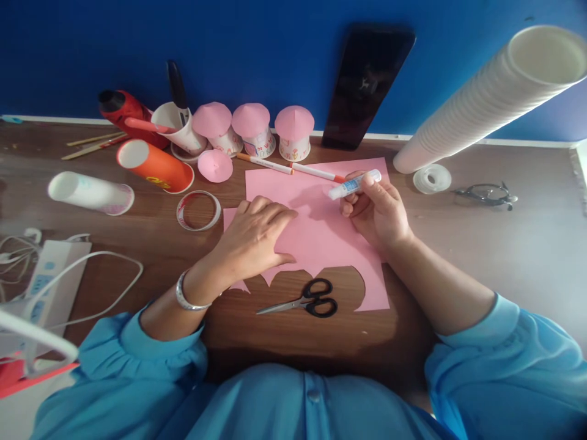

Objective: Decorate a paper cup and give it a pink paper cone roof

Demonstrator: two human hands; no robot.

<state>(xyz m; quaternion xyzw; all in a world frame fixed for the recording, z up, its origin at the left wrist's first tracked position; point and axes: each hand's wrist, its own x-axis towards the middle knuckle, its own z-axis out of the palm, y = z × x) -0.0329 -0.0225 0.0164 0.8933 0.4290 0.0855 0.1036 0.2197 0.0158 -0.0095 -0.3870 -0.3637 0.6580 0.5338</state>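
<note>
A pink paper sheet (321, 238) lies on the wooden table, with curved pieces cut out of its near edge. My left hand (254, 235) rests on the sheet's left part, fingers curled and pressed down on the paper. My right hand (378, 211) is closed around a small white glue tube (354, 184), held just above the sheet's upper right. Black-handled scissors (305, 299) lie on the table below the sheet, between my arms.
Three cups topped with pink paper cones (254, 128) stand at the back, a loose pink cone (215, 165) beside them. Two markers (293, 167), a tape ring (199, 210), orange cup (153, 165), lying white cup (89, 192), phone (364, 85), cup stack (486, 101), tape roll (431, 179), glasses (486, 194), power strip (50, 281).
</note>
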